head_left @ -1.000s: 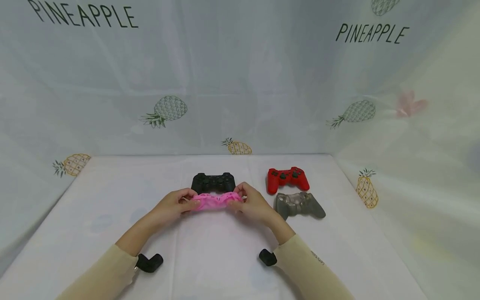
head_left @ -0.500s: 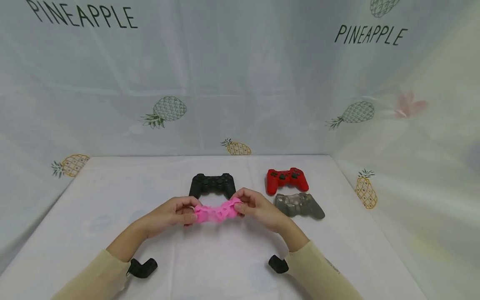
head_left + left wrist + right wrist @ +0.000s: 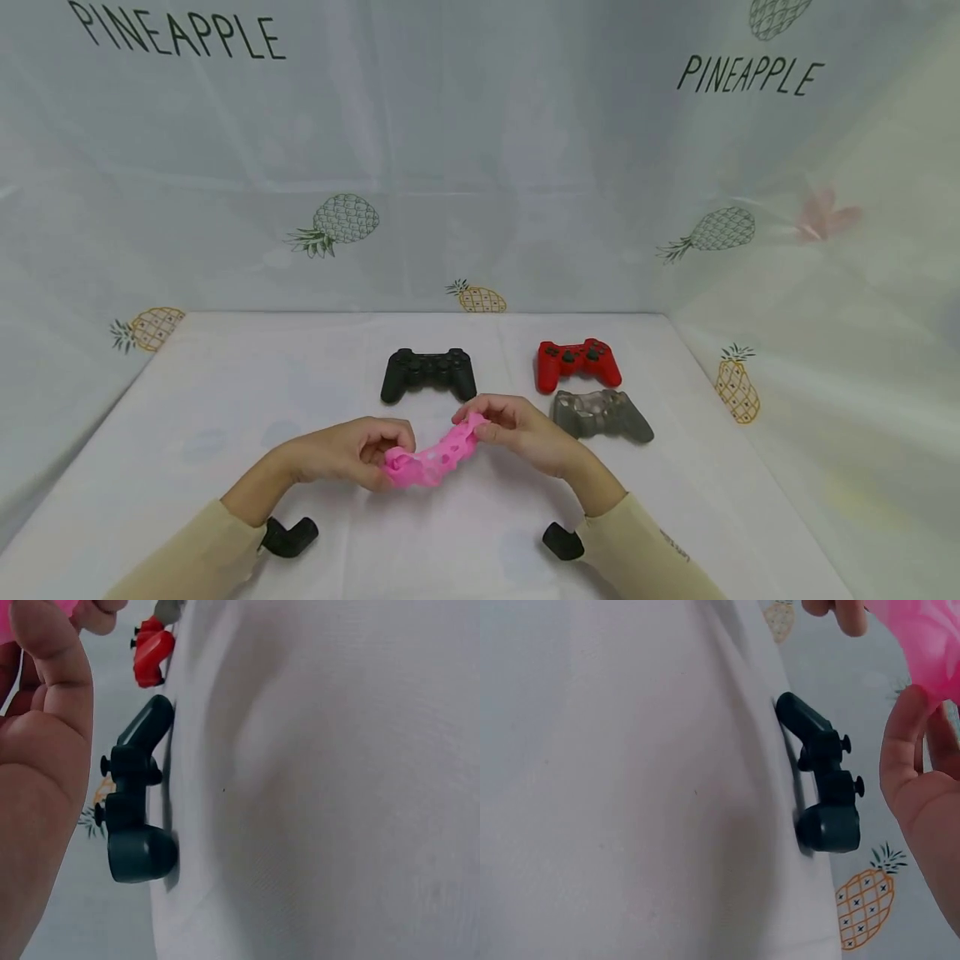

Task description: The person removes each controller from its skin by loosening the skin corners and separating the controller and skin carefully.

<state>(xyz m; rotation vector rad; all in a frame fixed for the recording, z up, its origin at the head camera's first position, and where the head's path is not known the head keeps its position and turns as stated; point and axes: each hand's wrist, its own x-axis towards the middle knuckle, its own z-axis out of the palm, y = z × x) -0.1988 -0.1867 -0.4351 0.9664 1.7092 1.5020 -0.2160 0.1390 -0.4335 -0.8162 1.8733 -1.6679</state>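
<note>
Between my two hands hangs a soft pink silicone controller cover (image 3: 433, 463) with holes in it, held above the table and tilted, its right end higher. My left hand (image 3: 348, 450) pinches its left end between thumb and fingers. With thumb and fingertips, my right hand (image 3: 528, 433) grips the other end. Behind the cover, a black game controller (image 3: 429, 372) lies on the table, touched by neither hand. In the right wrist view the pink cover (image 3: 930, 649) stretches down to the right thumb. Only a corner of it shows in the left wrist view.
At the back right lies a red controller (image 3: 577, 364), and just in front of it a grey controller (image 3: 602, 415) with a translucent look. A white cloth covers the table (image 3: 225, 400). A pineapple-print curtain (image 3: 480, 150) rises behind the table.
Both hands have drawn the pink cover back from the black controller, toward the person. The cover has tilted, left end down, and the black controller now shows whole.
</note>
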